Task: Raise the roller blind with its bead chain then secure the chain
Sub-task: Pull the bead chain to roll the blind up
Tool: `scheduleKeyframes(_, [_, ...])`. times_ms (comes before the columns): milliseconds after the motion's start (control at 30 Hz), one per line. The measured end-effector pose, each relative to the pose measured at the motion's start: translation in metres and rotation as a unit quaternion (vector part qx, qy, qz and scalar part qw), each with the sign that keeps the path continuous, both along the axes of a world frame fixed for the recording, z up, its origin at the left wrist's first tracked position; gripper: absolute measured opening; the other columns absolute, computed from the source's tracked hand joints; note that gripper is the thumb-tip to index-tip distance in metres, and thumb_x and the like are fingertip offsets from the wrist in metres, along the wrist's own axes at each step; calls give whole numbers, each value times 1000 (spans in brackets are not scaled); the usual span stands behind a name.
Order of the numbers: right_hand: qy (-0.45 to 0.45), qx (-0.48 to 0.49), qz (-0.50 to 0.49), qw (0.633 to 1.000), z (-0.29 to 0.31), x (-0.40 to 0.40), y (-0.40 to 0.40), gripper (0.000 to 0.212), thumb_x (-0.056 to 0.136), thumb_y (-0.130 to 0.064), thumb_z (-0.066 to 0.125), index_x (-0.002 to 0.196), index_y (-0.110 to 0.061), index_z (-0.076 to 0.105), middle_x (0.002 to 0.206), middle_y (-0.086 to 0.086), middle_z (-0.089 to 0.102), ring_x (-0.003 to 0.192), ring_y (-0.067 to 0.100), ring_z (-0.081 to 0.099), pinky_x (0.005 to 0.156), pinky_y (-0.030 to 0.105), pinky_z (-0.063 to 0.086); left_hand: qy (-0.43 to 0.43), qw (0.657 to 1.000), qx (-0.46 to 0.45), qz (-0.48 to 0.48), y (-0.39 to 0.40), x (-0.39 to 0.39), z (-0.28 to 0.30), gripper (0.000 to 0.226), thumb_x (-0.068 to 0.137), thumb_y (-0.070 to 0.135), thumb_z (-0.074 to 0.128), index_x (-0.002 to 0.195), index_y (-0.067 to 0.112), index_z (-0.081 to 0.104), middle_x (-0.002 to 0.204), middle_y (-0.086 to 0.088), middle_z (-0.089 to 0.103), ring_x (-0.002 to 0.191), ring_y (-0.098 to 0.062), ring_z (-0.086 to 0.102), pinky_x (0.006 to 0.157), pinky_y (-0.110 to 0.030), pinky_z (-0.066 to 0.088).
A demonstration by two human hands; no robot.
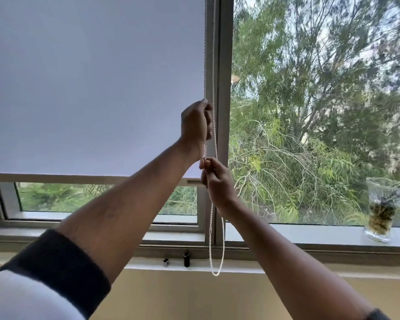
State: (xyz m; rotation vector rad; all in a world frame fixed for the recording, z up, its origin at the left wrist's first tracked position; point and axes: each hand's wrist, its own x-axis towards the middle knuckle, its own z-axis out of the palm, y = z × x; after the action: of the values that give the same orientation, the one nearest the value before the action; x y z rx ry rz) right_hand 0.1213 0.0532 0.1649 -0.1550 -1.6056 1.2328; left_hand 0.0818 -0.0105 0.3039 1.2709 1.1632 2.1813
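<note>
Both hands were closed on the same strand of the bead chain [214, 65], the one nearer the blind: the left hand [196, 122] sat higher, fist wrapped around the strand at about mid-height of the window, while the right hand [215, 179] pinched it just below, thumb and fingers meeting right under the left wrist. Stacking the hands like this probably let one hold the tension while the other reached for a fresh grip, so the blind could not slip back. The other strand of the loop hung free just to the right, against the window frame [224, 112], and the slack bottom of the loop dangled below the sill's front edge. The roller blind [90, 88] covered most of the left pane, its bottom bar [79, 177] stopping short of the sill and leaving a strip of glass open beneath, so the raising looked barely under way and the securing not yet begun. On the sill [286, 234] stood two small dark objects [186, 259] near the chain (what they were I could not tell), and a glass vase [382, 209] well off to the right, clear of the pull
</note>
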Motion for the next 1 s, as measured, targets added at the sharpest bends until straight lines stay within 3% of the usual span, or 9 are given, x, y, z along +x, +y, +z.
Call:
scheduleKeyframes(100, [-32,20,-23,999,-16,6,7,36,106,-3,43,79,-22,58,53,-11,42,49,3,33,48,19,28,48,999,16,3,7,3,-25,39,99,15,35,61,25,32,47,4,28,34,-8,19,39,-16,18])
scheduleKeyframes(333, [-161,-32,43,985,-10,25,22,45,98,8,46,72,-20,70,59,-7,67,52,2,61,51,16,46,33,998,-31,-34,19,-4,-89,39,101,19,35,62,24,33,45,5,28,34,-9,19,38,-17,20])
scheduleKeyframes(433, [-107,-87,41,990,27,35,27,50,81,16,42,88,-19,77,73,1,71,61,12,60,54,24,46,26,997,-27,-61,24,-7,-106,42,103,20,34,61,23,35,41,9,29,32,-7,20,39,-15,21])
scheduleKeyframes(567, [-4,-158,159,975,82,40,28,32,99,-1,41,112,-8,69,102,13,77,89,23,74,70,29,59,29,997,-40,-66,25,-10,-123,39,105,29,35,67,23,39,43,9,32,32,-7,22,38,-15,23])
scheduleKeyframes(667, [-12,-152,213,965,108,35,22,29,106,-15,40,115,-8,67,84,8,71,73,20,66,63,32,52,38,995,-50,-84,25,-11,-135,39,105,30,36,67,24,38,44,9,32,33,-6,23,38,-15,24])
scheduleKeyframes(733, [-10,-129,167,977,109,27,18,27,108,-15,40,104,-15,67,66,0,52,57,15,41,53,30,25,43,993,-52,-99,25,-11,-137,39,104,30,36,66,25,38,45,8,31,34,-7,23,38,-15,25])
scheduleKeyframes(800, [1,-109,134,985,99,21,15,27,109,-16,41,93,-22,62,62,-3,44,53,12,32,53,33,14,68,991,-63,-96,24,-15,-140,38,105,30,37,68,24,38,46,9,32,35,-7,24,38,-16,25])
scheduleKeyframes(900, [0,-105,129,986,77,19,13,29,108,-17,42,86,-25,58,61,-5,45,50,11,32,50,32,14,140,984,-98,-45,22,-28,-151,32,106,29,39,78,15,44,50,7,38,41,-10,31,39,-20,28])
scheduleKeyframes(1000, [-34,-107,99,989,53,20,13,28,108,-18,43,86,-25,59,58,-9,47,50,8,34,44,23,25,192,973,-126,3,17,-48,-163,38,107,32,34,93,2,52,69,-16,51,59,-22,47,49,-20,42])
